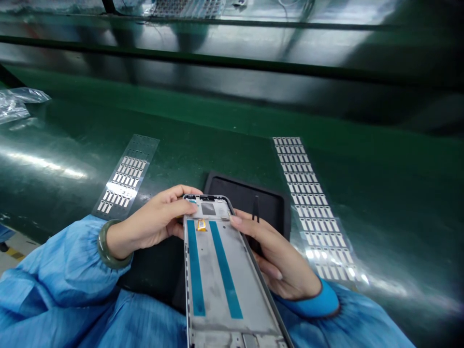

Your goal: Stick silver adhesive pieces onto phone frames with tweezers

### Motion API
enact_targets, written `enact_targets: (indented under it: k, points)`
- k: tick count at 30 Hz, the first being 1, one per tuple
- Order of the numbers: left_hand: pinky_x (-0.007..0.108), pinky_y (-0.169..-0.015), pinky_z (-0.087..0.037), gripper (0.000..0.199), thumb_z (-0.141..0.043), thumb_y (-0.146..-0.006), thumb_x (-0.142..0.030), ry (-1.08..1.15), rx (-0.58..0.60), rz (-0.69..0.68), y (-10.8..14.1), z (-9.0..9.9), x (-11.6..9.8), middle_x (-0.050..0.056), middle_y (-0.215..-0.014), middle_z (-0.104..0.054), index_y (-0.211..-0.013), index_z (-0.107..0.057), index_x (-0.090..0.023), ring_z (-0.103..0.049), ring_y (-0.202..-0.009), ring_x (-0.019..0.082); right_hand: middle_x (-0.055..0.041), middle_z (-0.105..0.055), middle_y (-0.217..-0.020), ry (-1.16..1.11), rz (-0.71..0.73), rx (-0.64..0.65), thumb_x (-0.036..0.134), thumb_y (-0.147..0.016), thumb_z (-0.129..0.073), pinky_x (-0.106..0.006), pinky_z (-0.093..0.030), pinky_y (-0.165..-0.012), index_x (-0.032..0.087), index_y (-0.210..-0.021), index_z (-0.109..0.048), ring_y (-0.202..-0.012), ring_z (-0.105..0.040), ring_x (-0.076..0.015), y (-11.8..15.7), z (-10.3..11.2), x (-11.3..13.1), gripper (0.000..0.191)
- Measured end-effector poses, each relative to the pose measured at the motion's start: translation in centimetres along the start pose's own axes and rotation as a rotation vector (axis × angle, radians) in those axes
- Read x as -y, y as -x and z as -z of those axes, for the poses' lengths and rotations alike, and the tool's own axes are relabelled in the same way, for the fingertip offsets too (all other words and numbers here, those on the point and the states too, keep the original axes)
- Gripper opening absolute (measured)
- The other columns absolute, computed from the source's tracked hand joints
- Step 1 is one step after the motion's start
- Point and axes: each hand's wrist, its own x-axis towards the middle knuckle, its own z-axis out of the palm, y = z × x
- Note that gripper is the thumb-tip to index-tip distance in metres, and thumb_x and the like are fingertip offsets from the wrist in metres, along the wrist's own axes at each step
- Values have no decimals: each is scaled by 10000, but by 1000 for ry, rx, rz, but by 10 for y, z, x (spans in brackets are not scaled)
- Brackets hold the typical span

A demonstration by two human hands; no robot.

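Note:
A silver phone frame (217, 270) with two teal strips and a small orange flex piece (201, 225) lies between both hands, its top end away from me. My left hand (159, 215) grips the upper left corner, thumb on the inner face. My right hand (275, 256) holds the upper right side, thumb at the edge. Dark tweezers (255, 210) stick up by the fingers of my right hand; their lower part is hidden. Behind the phone frame is a black tray (286, 212).
A sheet of small white labels (125, 176) lies at the left on the green table (217, 150), and a longer label sheet (308, 193) at the right. Clear plastic wrap (18, 104) rests at the far left. A raised ledge runs across the back.

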Motion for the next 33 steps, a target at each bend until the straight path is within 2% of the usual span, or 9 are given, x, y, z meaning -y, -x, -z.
enact_targets:
  k: [7,12,14,17,20,22,25,29,33]
  points:
    - [140,-503,-493,239,-636,-762,-173,23,-10,25,-1,0,-1,-14,-688,-606,-984,-550,-153,-582,-562,63,106,-339,-426,-23,0,20,445,-715,-664,-142,-74,-285,202,-696,-472,-277,-120,2,1,0,1,310]
    - [148,-499,-492,267,-649,-756,-191,1,-4,14,-1,1,0,-18,-691,-609,-992,-526,-173,-589,-561,70,96,-331,-419,101,38,-17,521,-777,-595,-174,-85,-298,201,-691,-469,-283,-128,-19,-1,0,-2,354]
    - [160,-489,-494,288,-649,-762,-208,-40,5,-18,-1,1,0,-12,-719,-620,-1011,-508,-184,-601,-571,83,81,-345,-422,200,183,-125,535,-794,-584,-184,-137,-309,193,-668,-485,-305,-181,-33,-3,4,-2,378]
    - [184,-471,-503,299,-646,-771,-237,-132,36,-69,1,-1,1,-7,-765,-626,-1026,-496,-192,-615,-596,104,17,-522,-564,200,544,-378,476,-829,-577,-192,-288,-375,192,-665,-516,-401,-335,-61,-6,13,2,333]
    - [199,-476,-516,299,-635,-784,-257,-219,68,-54,2,-3,3,2,-793,-632,-1037,-489,-192,-625,-620,116,-39,-624,-850,67,787,-435,439,-876,-507,-221,-444,-535,201,-676,-546,-635,-535,-114,-7,21,8,314]
    - [204,-489,-524,298,-628,-791,-260,-257,78,-29,2,-4,5,13,-817,-637,-1045,-489,-189,-629,-633,117,-45,-615,-811,41,839,-405,516,-904,-419,-245,-475,-569,204,-667,-568,-680,-570,-139,-6,21,9,419]
    - [195,-486,-526,302,-629,-789,-251,-265,76,-22,2,-4,6,6,-817,-624,-1053,-496,-190,-618,-615,102,-26,-593,-691,94,830,-400,610,-889,-366,-261,-469,-483,224,-702,-591,-532,-546,-130,-2,14,3,484]
    - [184,-479,-521,289,-617,-797,-241,-265,66,-7,2,-5,6,-3,-773,-615,-1052,-493,-182,-602,-586,89,-25,-649,-884,339,896,-414,368,-801,-668,-343,-561,-704,255,-834,-624,-774,-645,-189,3,4,-8,125]
    - [165,-463,-502,283,-615,-796,-245,-276,57,-8,1,-5,7,-19,-742,-599,-1044,-493,-186,-574,-550,71,-28,-676,-927,562,965,-298,198,-780,-690,-358,-541,-820,247,-878,-639,-901,-647,-201,2,5,-14,121]
